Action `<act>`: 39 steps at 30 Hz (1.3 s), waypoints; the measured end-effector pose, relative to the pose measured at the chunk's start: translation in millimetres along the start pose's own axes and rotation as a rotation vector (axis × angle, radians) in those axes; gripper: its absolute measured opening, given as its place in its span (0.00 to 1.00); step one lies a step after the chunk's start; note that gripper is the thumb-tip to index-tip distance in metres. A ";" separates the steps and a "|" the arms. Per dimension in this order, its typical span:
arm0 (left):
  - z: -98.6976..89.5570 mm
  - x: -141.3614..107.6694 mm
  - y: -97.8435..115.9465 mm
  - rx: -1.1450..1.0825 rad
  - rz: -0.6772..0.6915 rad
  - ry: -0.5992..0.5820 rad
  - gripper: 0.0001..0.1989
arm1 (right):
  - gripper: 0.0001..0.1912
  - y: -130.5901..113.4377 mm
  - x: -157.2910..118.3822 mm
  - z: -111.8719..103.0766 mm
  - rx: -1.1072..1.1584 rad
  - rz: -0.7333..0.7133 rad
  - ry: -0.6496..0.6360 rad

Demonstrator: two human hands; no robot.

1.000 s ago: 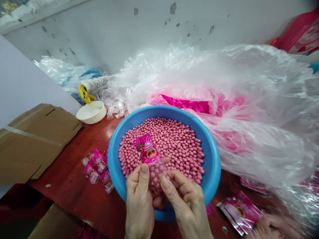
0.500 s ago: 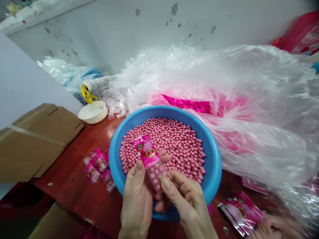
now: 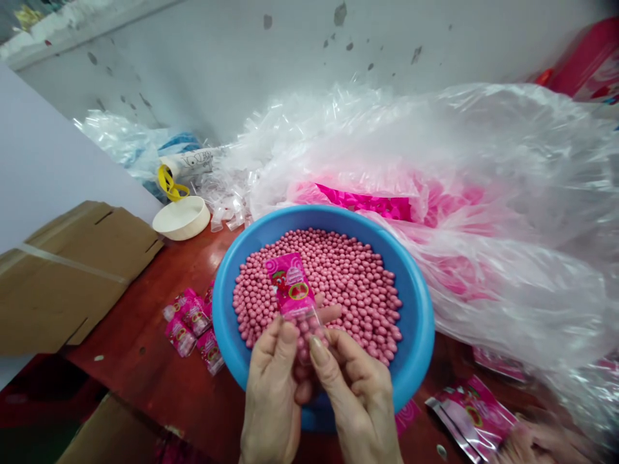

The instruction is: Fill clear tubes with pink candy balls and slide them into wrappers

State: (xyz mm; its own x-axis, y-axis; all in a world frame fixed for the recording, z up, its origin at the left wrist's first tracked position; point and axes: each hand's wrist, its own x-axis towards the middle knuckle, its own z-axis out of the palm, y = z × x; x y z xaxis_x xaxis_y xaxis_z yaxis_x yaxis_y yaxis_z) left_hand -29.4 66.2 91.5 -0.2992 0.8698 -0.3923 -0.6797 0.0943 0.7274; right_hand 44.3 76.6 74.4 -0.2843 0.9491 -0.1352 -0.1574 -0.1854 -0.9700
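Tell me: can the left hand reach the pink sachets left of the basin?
Probably yes, once free: the left hand helps hold a filled sachet over the blue basin, and only the basin rim lies between it and the pink sachets.

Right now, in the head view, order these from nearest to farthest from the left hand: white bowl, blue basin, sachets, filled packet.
1. filled packet: pinched in the left hand, over the basin.
2. blue basin: directly beneath the hand.
3. sachets: on the table, left of the basin.
4. white bowl: farther back, beyond the basin's far left rim.
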 end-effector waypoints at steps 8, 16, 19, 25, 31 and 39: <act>-1.9 6.2 -7.6 0.131 0.179 -0.040 0.07 | 0.16 -7.1 6.3 -24.2 -0.480 -0.269 0.228; -9.6 1.5 -14.8 0.634 0.255 -0.032 0.12 | 0.11 -21.8 35.8 -32.6 0.203 0.069 -0.002; -9.5 1.1 -13.7 0.717 0.243 -0.044 0.12 | 0.10 -19.5 34.2 -32.8 0.397 0.159 0.003; -6.4 1.4 -10.0 0.607 0.174 -0.180 0.13 | 0.12 -23.6 25.8 -31.3 0.214 0.152 0.021; -3.8 4.3 -12.4 0.506 0.136 -0.135 0.13 | 0.15 -21.5 21.6 -31.2 0.032 0.148 0.059; -7.0 4.5 -11.6 0.699 0.130 -0.229 0.13 | 0.15 -22.3 27.3 -25.6 0.385 0.275 0.083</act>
State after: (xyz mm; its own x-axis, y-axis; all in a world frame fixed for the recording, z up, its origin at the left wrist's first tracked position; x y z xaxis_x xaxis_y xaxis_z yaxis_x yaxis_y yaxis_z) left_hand -27.5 65.6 77.4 -0.1494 0.9668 -0.2074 -0.0413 0.2034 0.9782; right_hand 64.3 113.1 87.2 -0.2905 0.8660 -0.4070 -0.4304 -0.4981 -0.7527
